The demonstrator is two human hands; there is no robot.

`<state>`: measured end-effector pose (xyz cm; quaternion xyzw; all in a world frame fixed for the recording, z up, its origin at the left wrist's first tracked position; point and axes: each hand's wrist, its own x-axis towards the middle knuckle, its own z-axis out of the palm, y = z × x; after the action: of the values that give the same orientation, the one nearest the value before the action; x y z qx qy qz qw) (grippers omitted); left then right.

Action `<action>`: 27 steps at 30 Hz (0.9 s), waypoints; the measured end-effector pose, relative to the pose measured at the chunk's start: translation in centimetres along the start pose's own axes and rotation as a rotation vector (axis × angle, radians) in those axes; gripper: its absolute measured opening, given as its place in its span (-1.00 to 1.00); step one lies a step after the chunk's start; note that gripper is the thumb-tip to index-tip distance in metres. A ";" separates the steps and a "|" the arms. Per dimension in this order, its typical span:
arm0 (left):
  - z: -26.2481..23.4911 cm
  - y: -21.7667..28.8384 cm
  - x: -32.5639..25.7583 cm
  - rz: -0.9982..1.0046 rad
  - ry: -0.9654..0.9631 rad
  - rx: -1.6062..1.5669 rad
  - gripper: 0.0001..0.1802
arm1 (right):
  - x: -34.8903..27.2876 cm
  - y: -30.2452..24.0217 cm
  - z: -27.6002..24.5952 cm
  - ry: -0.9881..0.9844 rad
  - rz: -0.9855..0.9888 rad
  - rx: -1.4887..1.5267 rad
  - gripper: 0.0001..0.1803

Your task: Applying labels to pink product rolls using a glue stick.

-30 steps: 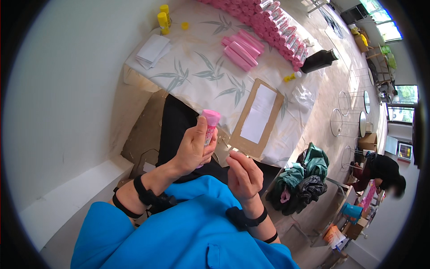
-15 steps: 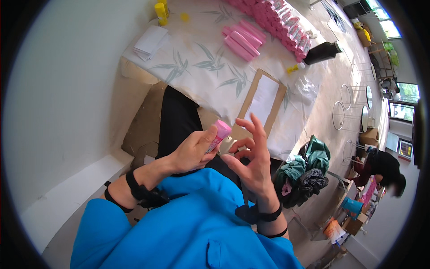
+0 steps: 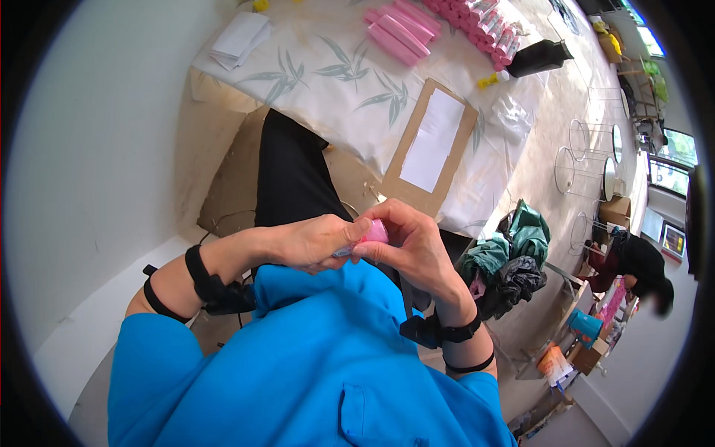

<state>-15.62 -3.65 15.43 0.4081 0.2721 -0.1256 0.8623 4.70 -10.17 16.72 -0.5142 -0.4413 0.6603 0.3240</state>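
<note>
Close to my body, above my lap, both hands meet on a small pink roll (image 3: 376,232) that looks like rolled plastic bags, with a pale printed label partly showing. My left hand (image 3: 319,240) is closed around its lower part. Thumb and fingers of my right hand (image 3: 415,242) pinch the roll's other end. Much of the roll is hidden by my fingers. On the table beyond lies a brown cardboard sheet (image 3: 414,195) with white paper (image 3: 434,141) on it.
Loose pink rolls (image 3: 401,33) and a pile of labelled ones (image 3: 484,26) lie at the table's far side, beside a black bottle (image 3: 540,58) and yellow glue stick (image 3: 493,79). White papers (image 3: 240,39) lie left. Green and black bags (image 3: 514,253) sit right; a person (image 3: 633,268) works beyond.
My right hand, earlier spread and apart from the roll, has come left and closed on its end. The roll has tilted lower, nearer my body. The view has shifted slightly.
</note>
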 end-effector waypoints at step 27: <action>2.8 3.3 -5.5 0.330 0.257 0.015 -0.15 | -3.0 -0.6 -1.2 0.195 -0.325 0.244 -0.59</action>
<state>-17.62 -3.72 22.09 0.4661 0.3083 0.0685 0.8264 6.62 -12.28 18.35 -0.4546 -0.4020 0.5950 0.5270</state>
